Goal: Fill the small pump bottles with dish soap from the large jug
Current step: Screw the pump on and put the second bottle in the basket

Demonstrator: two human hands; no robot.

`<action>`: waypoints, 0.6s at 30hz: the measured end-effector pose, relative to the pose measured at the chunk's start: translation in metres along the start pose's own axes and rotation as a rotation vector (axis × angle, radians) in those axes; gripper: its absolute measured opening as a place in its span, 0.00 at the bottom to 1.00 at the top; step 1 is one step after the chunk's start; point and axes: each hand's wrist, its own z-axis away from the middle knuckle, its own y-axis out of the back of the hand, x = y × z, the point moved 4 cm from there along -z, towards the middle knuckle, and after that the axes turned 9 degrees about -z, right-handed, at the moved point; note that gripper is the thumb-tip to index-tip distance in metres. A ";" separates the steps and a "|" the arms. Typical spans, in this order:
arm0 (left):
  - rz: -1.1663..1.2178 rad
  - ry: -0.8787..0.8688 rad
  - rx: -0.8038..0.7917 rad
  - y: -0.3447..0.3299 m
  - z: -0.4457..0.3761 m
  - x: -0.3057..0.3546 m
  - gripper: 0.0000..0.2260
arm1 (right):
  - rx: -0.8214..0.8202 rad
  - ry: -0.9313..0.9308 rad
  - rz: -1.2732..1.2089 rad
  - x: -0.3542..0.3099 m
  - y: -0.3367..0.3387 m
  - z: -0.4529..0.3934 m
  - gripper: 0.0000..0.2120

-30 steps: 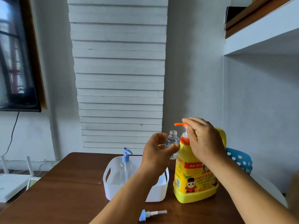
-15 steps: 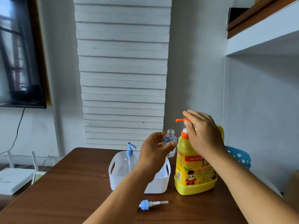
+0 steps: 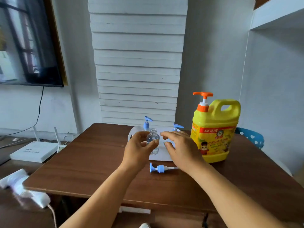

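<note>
The left hand (image 3: 139, 148) pinches a small clear bottle (image 3: 153, 140), uncapped and upright, low over the white tub (image 3: 162, 156), likely so its loose blue pump head (image 3: 158, 168), lying on the brown surface (image 3: 85, 163) just in front, can go on. The right hand (image 3: 179, 148) hovers beside it, fingers spread and holding nothing. The yellow jug (image 3: 213, 130) stands to the right, orange pump raised. White slatted wall behind; a router sits to the left

Left hand (image 3: 139, 148) curled in a pinching grip, right hand (image 3: 179, 147) open, fingers spread
</note>
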 end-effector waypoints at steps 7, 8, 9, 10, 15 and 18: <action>-0.120 0.054 0.045 0.018 0.023 -0.041 0.13 | -0.318 -0.213 0.092 0.013 -0.046 0.029 0.17; -0.131 0.052 0.042 0.018 0.025 -0.044 0.13 | -0.355 -0.236 0.122 0.015 -0.049 0.031 0.18; -0.145 0.046 0.037 0.018 0.027 -0.046 0.13 | -0.383 -0.255 0.144 0.016 -0.051 0.034 0.18; -0.160 0.038 0.032 0.017 0.028 -0.047 0.13 | -0.398 -0.265 0.158 0.017 -0.053 0.036 0.17; -0.191 0.037 0.013 0.010 0.032 -0.055 0.14 | -0.424 -0.227 0.167 0.025 -0.062 0.041 0.13; -0.177 0.041 -0.003 0.008 0.030 -0.056 0.17 | -0.270 -0.218 0.064 0.026 -0.048 0.028 0.11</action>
